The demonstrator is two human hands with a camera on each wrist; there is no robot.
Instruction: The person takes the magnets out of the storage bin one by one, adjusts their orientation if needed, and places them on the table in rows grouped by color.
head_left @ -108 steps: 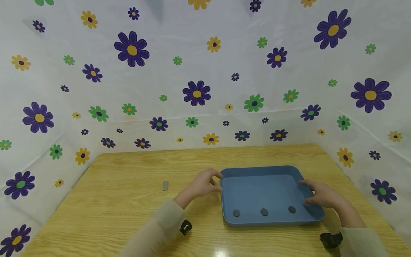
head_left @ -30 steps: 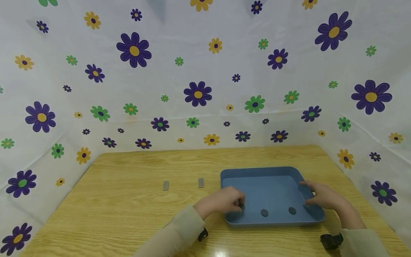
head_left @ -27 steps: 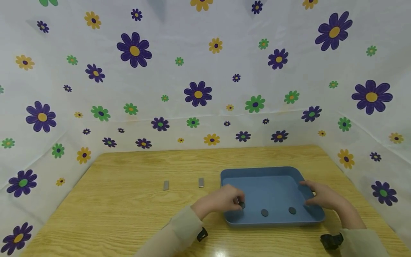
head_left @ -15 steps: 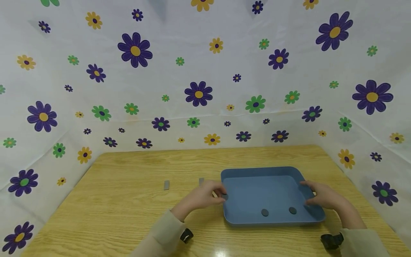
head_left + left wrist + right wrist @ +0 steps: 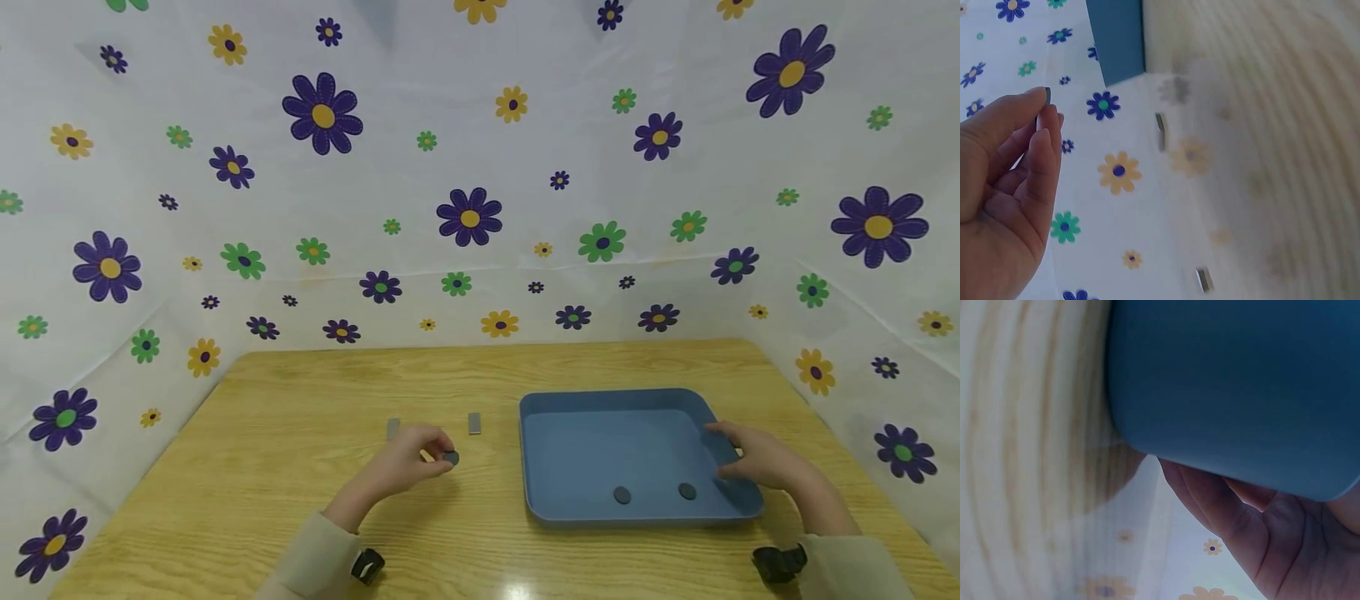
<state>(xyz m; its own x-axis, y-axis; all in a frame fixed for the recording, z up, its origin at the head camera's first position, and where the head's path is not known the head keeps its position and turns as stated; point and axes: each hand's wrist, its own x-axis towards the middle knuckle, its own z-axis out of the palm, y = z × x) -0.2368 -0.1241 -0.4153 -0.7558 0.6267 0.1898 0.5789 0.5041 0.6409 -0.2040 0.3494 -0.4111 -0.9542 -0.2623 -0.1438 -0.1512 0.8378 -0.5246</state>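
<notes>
Between thumb and fingertips, my left hand (image 5: 411,458) pinches a small dark round disc (image 5: 451,457), held over the table left of the tray. The left wrist view shows that disc (image 5: 1048,95) edge-on at the fingertips. My right hand (image 5: 765,454) grips the right side of a shallow blue tray (image 5: 615,523); in the right wrist view its fingers (image 5: 1210,494) lie against the tray's wall (image 5: 1229,394). Two more dark discs lie in the tray near its front edge, one toward the middle (image 5: 622,495) and another farther right (image 5: 687,492).
On the wooden table (image 5: 300,392), a flat grey rectangular piece (image 5: 474,423) lies left of the tray. A similar grey piece (image 5: 393,427) is farther left, partly hidden behind my left hand. A white flowered cloth (image 5: 405,183) stands around the table's back and sides.
My left hand has taken the leftmost disc out of the tray and carried it left over the table. A second grey piece shows on the table since the oldest frame. The right hand stays put.
</notes>
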